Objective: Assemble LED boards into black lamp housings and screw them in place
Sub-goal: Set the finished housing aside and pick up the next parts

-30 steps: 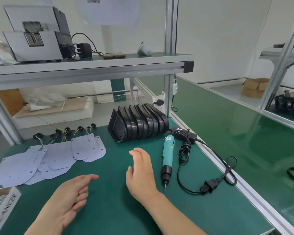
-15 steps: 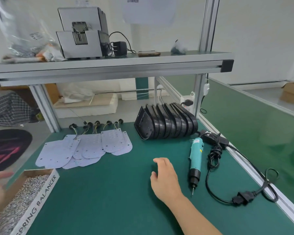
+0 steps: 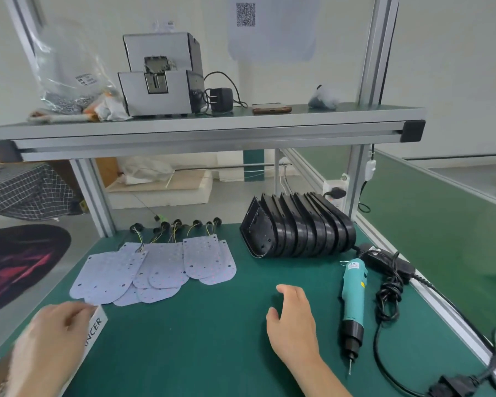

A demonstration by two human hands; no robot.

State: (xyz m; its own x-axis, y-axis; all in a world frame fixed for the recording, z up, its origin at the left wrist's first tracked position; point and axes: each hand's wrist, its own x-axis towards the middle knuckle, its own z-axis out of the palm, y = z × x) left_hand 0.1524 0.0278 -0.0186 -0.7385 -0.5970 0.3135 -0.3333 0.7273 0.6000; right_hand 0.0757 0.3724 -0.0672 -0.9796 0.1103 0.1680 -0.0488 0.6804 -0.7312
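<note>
Both hands sit well apart: right hand (image 3: 294, 322) loose and empty over the mat (image 3: 198, 339) beside the teal screwdriver (image 3: 352, 293); left hand (image 3: 50, 342), blurred, at the cardboard box (image 3: 95, 328) corner, grip unclear.

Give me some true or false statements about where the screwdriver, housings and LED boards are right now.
1. The screwdriver lies on the mat, right of the right hand. True.
2. The right hand grips the screwdriver. False: it is open and apart from it.
3. The housings stand packed in a row. True.
4. The LED boards sit inside the housings. False: they lie spread flat on the mat, left of the housings.
</note>
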